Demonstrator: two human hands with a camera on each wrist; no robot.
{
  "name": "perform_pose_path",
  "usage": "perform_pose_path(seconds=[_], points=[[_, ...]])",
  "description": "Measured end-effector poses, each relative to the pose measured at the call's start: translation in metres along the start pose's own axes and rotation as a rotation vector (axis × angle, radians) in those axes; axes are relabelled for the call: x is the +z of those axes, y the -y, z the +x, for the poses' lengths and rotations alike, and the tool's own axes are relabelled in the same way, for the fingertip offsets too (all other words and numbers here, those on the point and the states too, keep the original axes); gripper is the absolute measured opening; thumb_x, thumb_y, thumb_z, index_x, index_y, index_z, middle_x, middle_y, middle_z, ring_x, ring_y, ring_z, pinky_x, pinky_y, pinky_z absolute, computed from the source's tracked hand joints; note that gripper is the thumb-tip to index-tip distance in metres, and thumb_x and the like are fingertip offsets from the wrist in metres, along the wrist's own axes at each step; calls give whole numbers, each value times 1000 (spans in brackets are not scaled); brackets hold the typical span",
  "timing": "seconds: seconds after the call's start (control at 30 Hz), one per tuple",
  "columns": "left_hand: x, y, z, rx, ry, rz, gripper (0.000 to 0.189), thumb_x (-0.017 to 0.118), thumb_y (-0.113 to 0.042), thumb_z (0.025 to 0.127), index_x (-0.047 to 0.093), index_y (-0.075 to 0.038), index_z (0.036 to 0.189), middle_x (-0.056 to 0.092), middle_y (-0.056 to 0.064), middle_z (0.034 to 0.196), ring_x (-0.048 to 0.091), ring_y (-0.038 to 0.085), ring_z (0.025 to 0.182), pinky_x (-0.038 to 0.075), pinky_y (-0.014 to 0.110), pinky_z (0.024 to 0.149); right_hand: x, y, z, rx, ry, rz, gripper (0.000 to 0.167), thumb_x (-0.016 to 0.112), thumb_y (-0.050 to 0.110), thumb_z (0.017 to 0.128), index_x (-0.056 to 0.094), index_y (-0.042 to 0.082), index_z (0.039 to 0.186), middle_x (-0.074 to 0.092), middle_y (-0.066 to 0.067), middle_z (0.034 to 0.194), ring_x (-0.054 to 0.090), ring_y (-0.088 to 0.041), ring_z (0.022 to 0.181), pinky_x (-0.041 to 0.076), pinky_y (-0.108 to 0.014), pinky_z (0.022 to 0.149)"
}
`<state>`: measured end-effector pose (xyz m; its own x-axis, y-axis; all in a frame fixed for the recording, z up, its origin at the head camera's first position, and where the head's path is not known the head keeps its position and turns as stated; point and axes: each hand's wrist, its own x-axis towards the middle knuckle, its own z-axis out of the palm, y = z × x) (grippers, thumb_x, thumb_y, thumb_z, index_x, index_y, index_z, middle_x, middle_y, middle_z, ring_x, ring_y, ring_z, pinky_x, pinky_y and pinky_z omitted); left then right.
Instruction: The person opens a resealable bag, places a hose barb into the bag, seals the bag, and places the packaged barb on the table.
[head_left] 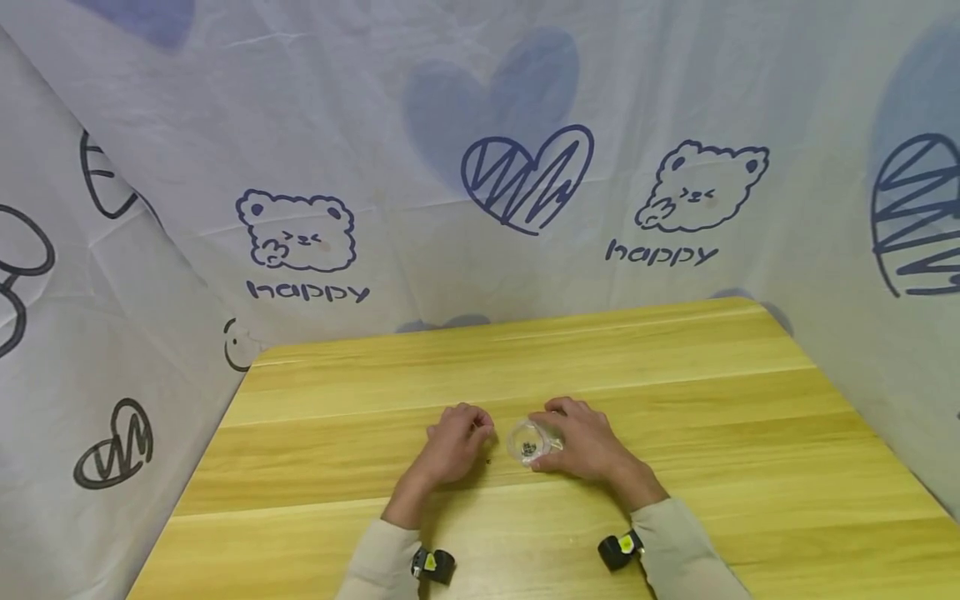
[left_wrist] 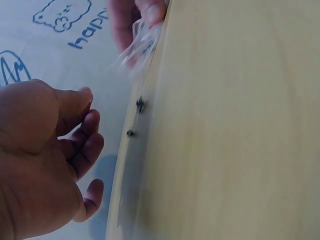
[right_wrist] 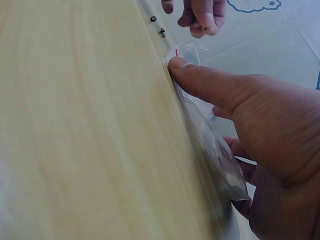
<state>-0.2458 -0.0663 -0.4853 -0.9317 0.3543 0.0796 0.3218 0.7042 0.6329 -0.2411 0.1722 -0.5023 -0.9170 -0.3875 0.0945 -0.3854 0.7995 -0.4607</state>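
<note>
A clear plastic zip bag (head_left: 519, 442) with small dark screws (head_left: 528, 449) inside lies on its side on the table, mouth open toward the left. My right hand (head_left: 588, 442) grips it, the thumb along the mouth next to a red stripe (right_wrist: 177, 52) and the fingers behind. Left of the mouth, my left hand (head_left: 456, 443) has thumb and forefinger pinched together; a tiny dark piece (right_wrist: 205, 28) shows at the tips. Two small screws, one upright (right_wrist: 162, 33) and one further off (right_wrist: 153, 19), stand on the wood between the hands.
The wood-grain table (head_left: 315, 450) spreads out around both hands. A white cloth printed with bears and hearts (head_left: 420, 267) hangs behind it and at both sides. Black wrist cameras (head_left: 442, 567) sit at the beige cuffs (head_left: 382, 558).
</note>
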Motion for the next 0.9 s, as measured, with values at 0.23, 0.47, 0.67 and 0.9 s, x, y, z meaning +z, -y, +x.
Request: perform_pose_path(seconds=[0.23, 0.47, 0.67, 0.9], points=[[10, -13, 6, 37, -1, 14, 14, 52, -23, 100, 64, -16, 98, 59, -2, 97, 46, 17, 96, 28, 45, 81, 1, -1, 0, -1, -2, -11, 69, 79, 52, 73, 59, 24, 133, 51, -6, 136, 48, -26, 123, 37, -55, 98], [17, -21, 9, 69, 21, 67, 12, 55, -22, 98, 65, -15, 98, 58, -1, 99, 46, 16, 94, 28, 41, 78, 2, -2, 1, -2, -5, -18, 70, 78, 53, 73, 59, 24, 133, 51, -6, 136, 48, -27, 123, 38, -54, 97], [19, -24, 11, 66, 46, 77, 13, 56, -25, 98, 66, -16, 99, 55, 0, 100, 44, 17, 93, 28, 40, 78, 3, -4, 1, -10, -7, -25, 71, 77, 55, 73, 58, 24, 134, 51, -5, 137, 48, -26, 123, 38, -54, 96], [22, -24, 13, 63, 71, 53, 14, 56, -26, 98, 66, -17, 97, 54, -1, 100, 45, 17, 95, 29, 39, 78, 2, -3, 1, -2, -3, -14, 70, 78, 54, 74, 58, 23, 134, 51, -6, 137, 48, -27, 125, 37, -53, 97]])
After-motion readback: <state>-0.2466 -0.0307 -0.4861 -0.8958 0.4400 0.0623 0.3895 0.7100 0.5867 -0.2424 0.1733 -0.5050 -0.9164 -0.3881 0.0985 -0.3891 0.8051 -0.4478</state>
